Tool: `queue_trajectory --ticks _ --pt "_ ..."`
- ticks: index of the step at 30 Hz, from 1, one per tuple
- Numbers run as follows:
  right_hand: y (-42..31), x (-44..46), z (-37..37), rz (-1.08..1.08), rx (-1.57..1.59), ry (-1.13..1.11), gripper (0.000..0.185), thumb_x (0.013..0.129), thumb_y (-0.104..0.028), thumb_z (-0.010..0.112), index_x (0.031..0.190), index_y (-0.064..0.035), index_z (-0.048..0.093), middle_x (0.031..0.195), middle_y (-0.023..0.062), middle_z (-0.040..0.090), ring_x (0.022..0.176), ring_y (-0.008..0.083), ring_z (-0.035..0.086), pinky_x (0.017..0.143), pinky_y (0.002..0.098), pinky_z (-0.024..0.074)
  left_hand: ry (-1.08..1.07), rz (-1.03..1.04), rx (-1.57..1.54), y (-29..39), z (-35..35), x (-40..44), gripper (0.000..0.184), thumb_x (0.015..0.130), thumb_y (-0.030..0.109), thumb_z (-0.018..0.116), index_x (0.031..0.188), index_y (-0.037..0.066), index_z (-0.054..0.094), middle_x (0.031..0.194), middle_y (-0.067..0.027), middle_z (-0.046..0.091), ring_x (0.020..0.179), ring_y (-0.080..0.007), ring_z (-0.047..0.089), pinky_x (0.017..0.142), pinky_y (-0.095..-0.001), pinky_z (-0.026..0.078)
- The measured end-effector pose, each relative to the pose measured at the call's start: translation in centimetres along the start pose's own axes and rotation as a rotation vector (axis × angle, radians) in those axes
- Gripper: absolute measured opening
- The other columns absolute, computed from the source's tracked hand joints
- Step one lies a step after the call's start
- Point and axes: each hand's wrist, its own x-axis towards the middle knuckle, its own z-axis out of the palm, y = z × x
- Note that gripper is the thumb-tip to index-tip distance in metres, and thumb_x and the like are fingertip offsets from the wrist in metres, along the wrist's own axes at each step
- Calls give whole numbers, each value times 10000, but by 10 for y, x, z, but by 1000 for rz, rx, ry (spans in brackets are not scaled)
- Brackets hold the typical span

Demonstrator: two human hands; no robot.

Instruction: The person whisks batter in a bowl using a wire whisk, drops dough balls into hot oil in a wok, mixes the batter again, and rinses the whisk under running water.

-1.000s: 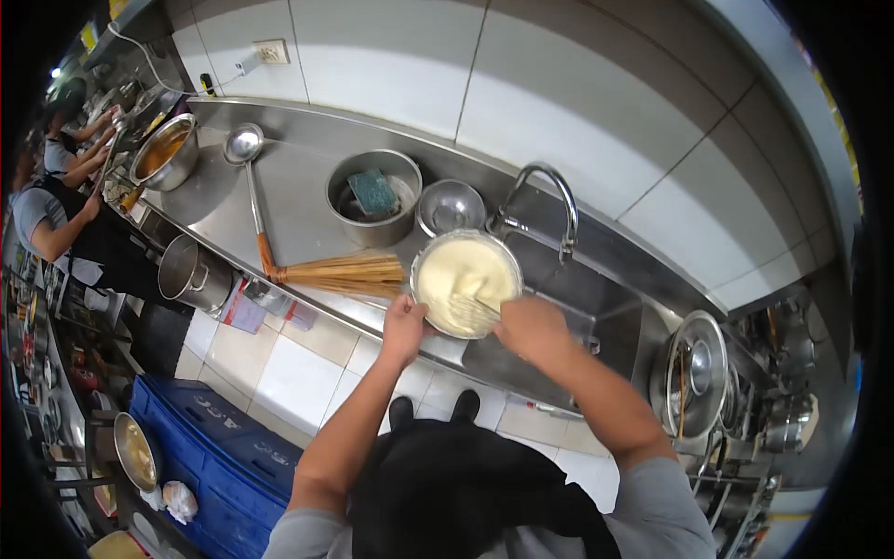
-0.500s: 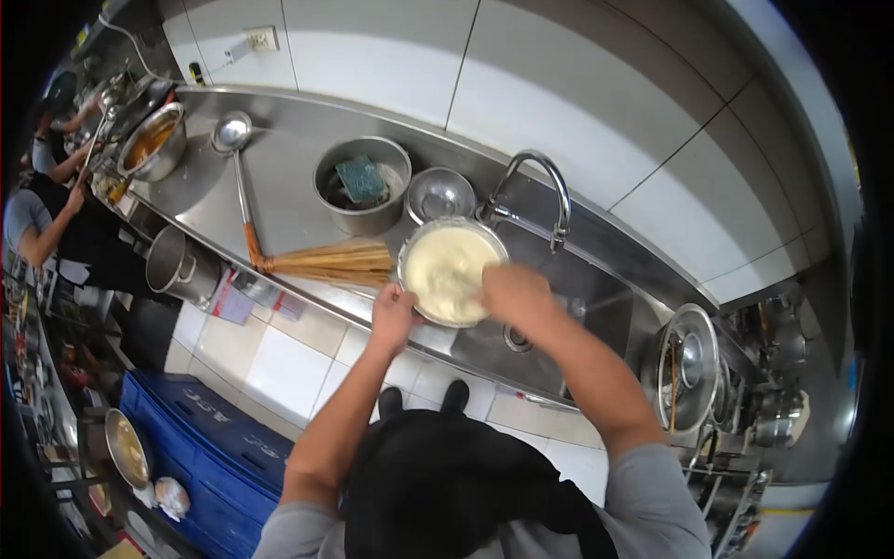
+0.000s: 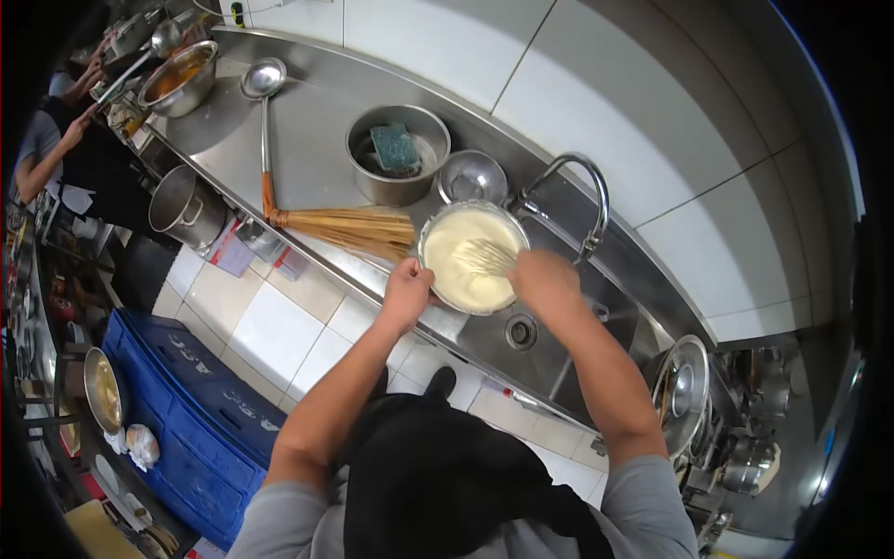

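A metal bowl (image 3: 430, 226) of pale yellow batter (image 3: 456, 275) sits at the sink's left edge, close to me. My left hand (image 3: 407, 293) grips its near-left rim, fingers closed. In my right hand (image 3: 545, 282) is a wire whisk (image 3: 490, 256), its wires dipped in the batter at the bowl's right side; the handle is hidden in my fist. Just left of the bowl lies a bundle of thin wooden sticks (image 3: 349, 230), bound like a brush. Behind the bowl are a small steel bowl (image 3: 472, 175) and a deep pot (image 3: 396, 189) holding a green scouring pad (image 3: 395, 147).
A faucet (image 3: 596, 200) arches over the sink, whose drain (image 3: 521, 331) shows. On the counter's left are a ladle (image 3: 265, 140) and a bowl of orange liquid (image 3: 182, 79). Blue bins (image 3: 186, 438) stand behind me at left. Another person's arm (image 3: 56, 158) shows far left.
My view has shifted, so the counter sits lower and further right. The whisk, blurred before, now shows clearly in the batter. My left hand keeps its hold on the rim.
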Motion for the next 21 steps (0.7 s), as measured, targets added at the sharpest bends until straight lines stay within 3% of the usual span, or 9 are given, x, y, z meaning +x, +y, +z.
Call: queue_trajectory --ticks 4,5,8,10,13,16,18,20,21 --pt "3 -13 -7 75 41 -71 237 829 -238 630 830 -18 717 798 196 694 778 380 693 703 458 556 20 -62 57 5 -2 -2 128 855 27 538 775 78 451 797 -39 524 703 -155 605 621 -325 596" --pt "6 0 -20 23 -37 -193 228 839 -151 581 943 -13 728 962 209 707 889 350 702 744 456 558 4 -67 100 2 -5 -2 119 859 30 532 779 77 457 800 -40 527 708 -155 605 629 -328 596" --pt "-21 1 -10 -71 -192 -87 230 840 -150 589 958 -12 730 963 214 705 906 325 706 761 446 559 -16 -47 117 4 1 4 98 867 43 523 793 80 471 811 -37 536 728 -154 607 647 -339 595" --pt "-17 -2 -17 -69 -150 -140 229 840 -127 580 968 -11 731 957 211 706 915 312 707 764 439 560 2 -18 66 3 1 4 113 870 36 527 787 70 458 749 -32 509 655 -139 577 584 -339 594" --pt "4 7 -23 -35 -22 -249 224 835 -116 580 968 -22 733 982 207 705 920 328 703 776 438 561 -22 -40 62 -6 -6 8 105 870 30 524 796 67 461 776 -43 529 683 -146 591 621 -356 609" --pt "-25 4 -22 -124 -132 -186 326 801 -307 675 942 -16 719 968 220 695 914 344 688 809 450 544 -8 -28 26 5 0 2 102 873 30 525 797 53 461 798 -51 537 702 -152 599 634 -358 618" --pt "-6 20 -21 -116 -115 -272 298 791 -271 675 937 -15 720 966 214 698 924 342 690 806 454 547 -4 -45 44 5 -3 2 99 874 31 526 799 45 463 804 -53 537 703 -153 598 626 -353 619" --pt "-8 35 -17 -4 -163 -99 304 786 -275 697 931 -9 719 941 200 704 924 341 693 796 452 550 -10 -45 53 7 0 2 97 876 32 528 802 38 466 809 -54 537 705 -153 598 618 -348 619" --pt "-16 26 -6 -99 -295 -107 290 800 -267 672 929 -12 723 932 189 709 914 336 697 780 450 556 -17 -52 31 9 1 1 83 869 28 527 810 48 472 833 -60 548 746 -161 611 645 -355 613"
